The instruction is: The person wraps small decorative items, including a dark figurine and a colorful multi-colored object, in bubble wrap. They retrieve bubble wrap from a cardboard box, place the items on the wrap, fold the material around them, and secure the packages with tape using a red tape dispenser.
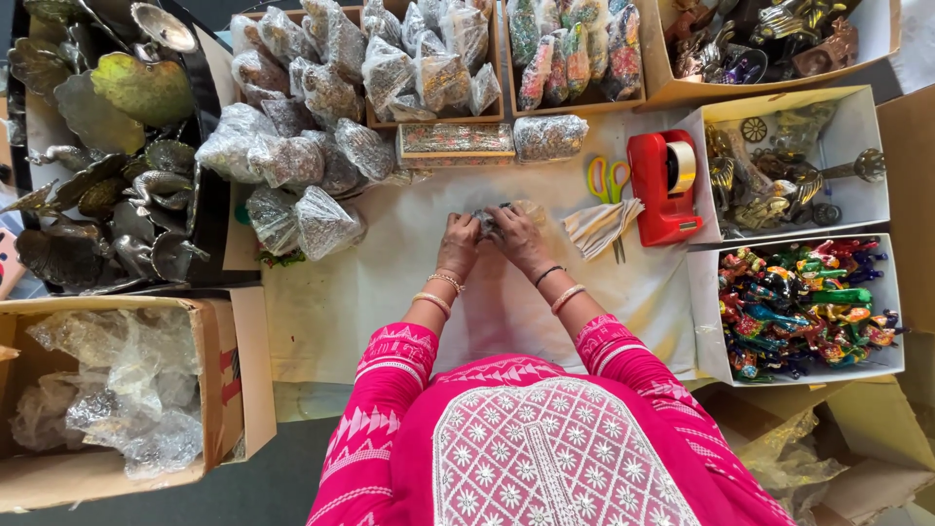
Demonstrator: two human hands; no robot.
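Head view, left hand (458, 245): closed on the small clear-wrapped packet (499, 218), gripping its left end.
Right hand (519, 239): fingers curled over the same packet.
Packet place: centre of white table cover (390, 282), near scissors (609, 180).
Right: red tape dispenser (660, 190).
Far left: heap of wrapped packets (292, 166).

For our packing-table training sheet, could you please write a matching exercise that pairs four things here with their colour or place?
Things:
1. tape dispenser
2. scissors
3. small wrapped item
4. painted figurines

Descriptions:
A. held by both hands, left hand and right hand
B. red, right of the scissors
C. in a white box at the table's right edge
D. orange and green handles

Pairs: 1-B, 2-D, 3-A, 4-C
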